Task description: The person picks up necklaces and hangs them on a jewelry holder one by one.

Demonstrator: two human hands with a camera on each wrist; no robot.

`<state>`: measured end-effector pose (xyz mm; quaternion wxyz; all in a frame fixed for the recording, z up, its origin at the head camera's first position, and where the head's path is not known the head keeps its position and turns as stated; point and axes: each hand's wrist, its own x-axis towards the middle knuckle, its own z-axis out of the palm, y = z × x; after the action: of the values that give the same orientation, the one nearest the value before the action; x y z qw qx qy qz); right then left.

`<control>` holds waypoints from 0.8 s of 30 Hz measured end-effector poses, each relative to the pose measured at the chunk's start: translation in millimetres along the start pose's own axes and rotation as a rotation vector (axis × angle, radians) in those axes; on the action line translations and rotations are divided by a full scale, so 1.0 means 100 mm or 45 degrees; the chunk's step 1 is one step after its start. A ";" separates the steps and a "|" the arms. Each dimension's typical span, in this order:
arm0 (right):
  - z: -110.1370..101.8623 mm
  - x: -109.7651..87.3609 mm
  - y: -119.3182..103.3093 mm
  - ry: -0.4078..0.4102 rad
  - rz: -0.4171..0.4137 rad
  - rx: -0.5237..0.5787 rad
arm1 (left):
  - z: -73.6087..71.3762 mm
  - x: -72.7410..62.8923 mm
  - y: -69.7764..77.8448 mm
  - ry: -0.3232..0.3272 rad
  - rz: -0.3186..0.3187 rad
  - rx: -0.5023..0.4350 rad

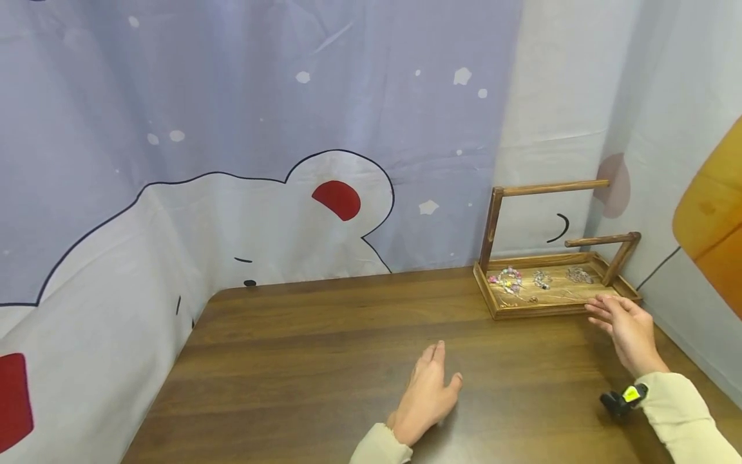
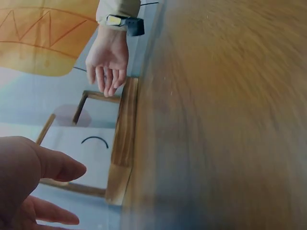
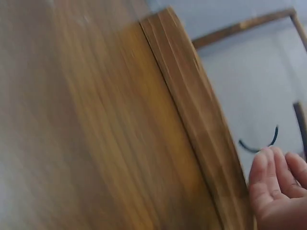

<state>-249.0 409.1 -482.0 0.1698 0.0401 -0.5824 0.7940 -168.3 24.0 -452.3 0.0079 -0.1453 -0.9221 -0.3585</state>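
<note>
A wooden jewelry tray (image 1: 539, 312) with two upright bar arms stands at the back right of the table. In it lie a colorful beaded bracelet (image 1: 510, 281), a smaller beaded bracelet (image 1: 542, 280), a greyish heap of jewelry (image 1: 578, 275) and thin chain-like pieces along the front. My right hand (image 1: 628, 330) hovers by the tray's front right corner, fingers loosely bent, with nothing visible in them. Apart from the tray, my left hand (image 1: 426, 393) is over the table at front center, fingers extended and thumb spread. The left wrist view shows the same tray (image 2: 125, 124) from low down.
The brown wooden table (image 1: 324, 348) reaches back to a printed curtain (image 1: 261, 225). Another curtain side (image 1: 695, 258) borders the table on the right. The tray's taller bar (image 1: 551, 188) and shorter bar (image 1: 603, 240) rise above the jewelry.
</note>
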 end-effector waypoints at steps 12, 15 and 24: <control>-0.20 0.09 -0.25 0.605 0.118 -0.017 | 0.37 0.13 0.29 0.106 -0.082 -0.113; -0.29 0.14 -0.30 0.791 0.202 -0.062 | 0.47 0.16 0.35 0.146 -0.124 -0.137; -0.43 0.17 -0.33 0.997 0.433 -0.554 | 0.70 0.25 0.49 0.078 -0.162 -0.337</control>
<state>-248.6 461.7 -460.8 0.2484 -0.3944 -0.6256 0.6256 -172.2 111.4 -468.6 -0.0058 -0.0752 -0.8734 -0.4811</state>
